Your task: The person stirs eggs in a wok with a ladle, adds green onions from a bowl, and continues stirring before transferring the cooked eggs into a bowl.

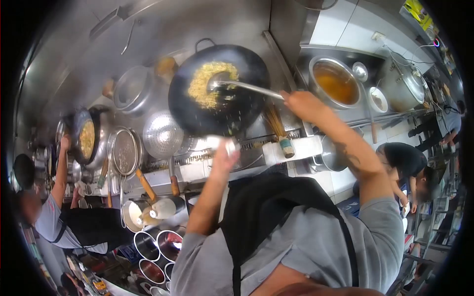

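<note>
My right hand (302, 105) is wrapped round the handle of a metal ladle (256, 89). The ladle's bowl rests among yellowish fried rice (201, 85) in a large black wok (249, 61). At the wok's near edge, my left hand (225, 159) is closed on a whitish cloth-like piece (230, 146), blurred by motion. Whether the fingers also grip the wok's rim or handle is hidden. Loose grains lie scattered on the wok's near inner wall.
Right of the wok stand a pot of amber liquid (330, 85) and a bamboo brush (277, 126). To the left are a perforated skimmer (163, 134) and a strainer (124, 152). One co-worker (84, 227) handles another wok at left; another person (402, 165) bends at right.
</note>
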Demonstrator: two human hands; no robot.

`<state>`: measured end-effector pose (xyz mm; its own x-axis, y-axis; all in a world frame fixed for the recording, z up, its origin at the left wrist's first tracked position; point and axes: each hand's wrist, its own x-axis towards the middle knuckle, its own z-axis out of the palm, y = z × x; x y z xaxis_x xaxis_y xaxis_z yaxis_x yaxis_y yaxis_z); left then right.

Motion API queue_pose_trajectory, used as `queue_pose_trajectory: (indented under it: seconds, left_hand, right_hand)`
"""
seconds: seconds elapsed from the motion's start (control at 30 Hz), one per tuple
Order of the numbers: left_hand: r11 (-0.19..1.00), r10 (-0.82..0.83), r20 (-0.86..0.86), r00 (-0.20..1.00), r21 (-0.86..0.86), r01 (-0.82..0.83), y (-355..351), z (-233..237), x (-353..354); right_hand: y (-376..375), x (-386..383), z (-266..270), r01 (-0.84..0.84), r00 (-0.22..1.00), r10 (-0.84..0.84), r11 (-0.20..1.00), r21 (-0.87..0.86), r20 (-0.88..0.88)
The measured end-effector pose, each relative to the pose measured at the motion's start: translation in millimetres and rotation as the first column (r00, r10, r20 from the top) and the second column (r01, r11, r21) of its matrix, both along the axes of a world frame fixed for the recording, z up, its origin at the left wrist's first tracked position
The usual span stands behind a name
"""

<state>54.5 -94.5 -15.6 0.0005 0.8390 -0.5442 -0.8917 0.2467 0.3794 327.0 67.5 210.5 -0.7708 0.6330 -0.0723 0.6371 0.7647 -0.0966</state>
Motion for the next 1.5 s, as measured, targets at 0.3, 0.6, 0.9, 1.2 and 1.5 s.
queue_pose_trajectory:
  seconds: [0.3,0.6,0.9,1.2,1.5]
  left_hand:
    - [0.993,0.119,0.064,0.991,-0.005,-0.119,-3.2,119.0,-21.5]
    - [0.981,0.149,-0.331,0.932,-0.071,-0.182,-30.8,137.7,17.9]
    - [1.000,-0.024,-0.165,0.986,-0.023,0.021,-43.8,129.4,4.5]
    - [0.976,-0.216,-0.090,0.972,-0.022,0.215,-100.3,153.3,23.2]
    - [0.842,-0.498,-0.264,0.826,0.083,0.533,-100.7,183.8,90.9]
  right_hand:
    - [-69.9,-2.8,-18.8,-0.038,0.645,-0.244,0.936,-0.349,-0.724]
    - [-34.5,-26.0,-26.4,0.303,0.645,-0.598,0.772,-0.559,-0.476]
    - [-91.1,-49.9,-29.7,-0.412,0.587,-0.806,-0.381,-0.828,0.079]
    - [-174.3,39.0,20.0,-0.413,0.423,-0.898,-0.312,-0.856,0.123]
    - [-293.2,123.0,20.3,-0.446,-0.039,-0.995,0.098,-0.890,-0.091]
